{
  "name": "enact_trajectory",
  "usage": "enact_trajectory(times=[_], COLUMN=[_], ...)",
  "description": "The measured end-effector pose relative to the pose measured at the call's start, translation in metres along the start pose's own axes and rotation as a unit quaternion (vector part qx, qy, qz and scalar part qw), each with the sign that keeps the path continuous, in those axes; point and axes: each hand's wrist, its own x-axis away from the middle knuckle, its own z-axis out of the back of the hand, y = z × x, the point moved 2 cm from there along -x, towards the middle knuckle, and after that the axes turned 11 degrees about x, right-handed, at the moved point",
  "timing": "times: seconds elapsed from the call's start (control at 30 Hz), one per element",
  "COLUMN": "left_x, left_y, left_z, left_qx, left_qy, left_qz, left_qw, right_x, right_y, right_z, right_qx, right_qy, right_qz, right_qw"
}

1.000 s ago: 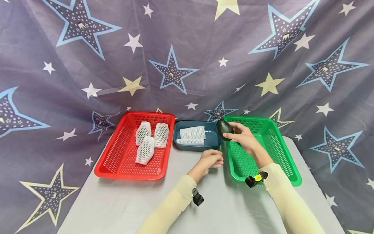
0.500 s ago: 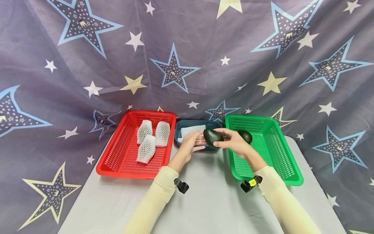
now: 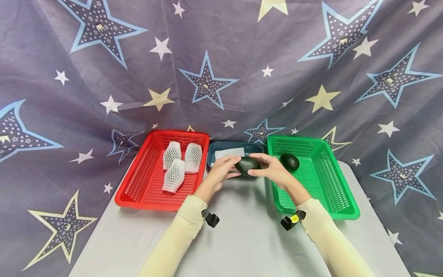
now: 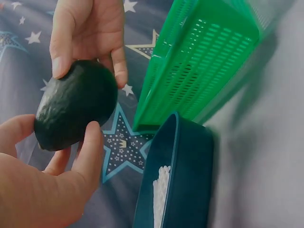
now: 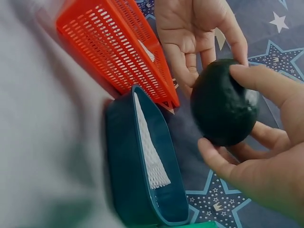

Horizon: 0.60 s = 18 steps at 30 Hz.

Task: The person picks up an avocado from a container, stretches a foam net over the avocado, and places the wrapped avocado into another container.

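A dark green avocado [image 3: 248, 166] is held between both hands over the blue bin [image 3: 257, 148]. My right hand [image 3: 277, 172] grips one end, thumb and fingers around it. At the other end, the fingers and thumb of my left hand [image 3: 219, 172] pinch the fruit, as the left wrist view also shows around the avocado [image 4: 78, 104]. White foam net sleeves [image 3: 230, 152] lie in the blue bin, partly hidden by the left hand. A second avocado [image 3: 290, 162] rests in the green basket [image 3: 350, 202], just beyond the right hand.
At the left stands a red basket [image 3: 138, 204] with three netted pieces, among them a front foam net [image 3: 174, 176]. The blue bin sits between the two baskets on a pale table [image 3: 238, 238]. A star-patterned cloth [image 3: 207, 30] hangs behind.
My right hand has carried the avocado left from the green basket's edge to over the blue bin. The left hand has moved up and left and taken hold of its other end.
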Motion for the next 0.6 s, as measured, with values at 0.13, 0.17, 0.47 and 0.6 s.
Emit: enact_trajectory(times=[0.13, 0.17, 0.47, 0.6], left_x=[0.000, 0.000, -0.002, -0.002], left_y=[0.001, 0.001, 0.001, 0.001], left_z=[0.002, 0.002, 0.005, 0.006], left_qx=[0.036, 0.044, 0.076, 0.069], left_qy=[0.019, 0.023, 0.016, 0.006], left_qz=[-0.001, 0.000, -0.004, -0.010], left_qw=[0.9992, 0.9988, 0.9970, 0.9976], right_x=[0.001, 0.000, -0.002, -0.002], right_y=[0.002, 0.004, 0.015, 0.015], right_z=[0.000, -0.001, -0.004, -0.006], right_qx=[-0.054, -0.068, -0.150, -0.164], right_qy=[0.029, 0.033, 0.033, 0.036], right_qz=[-0.017, -0.022, -0.051, -0.049], right_qw=[0.9980, 0.9969, 0.9869, 0.9846])
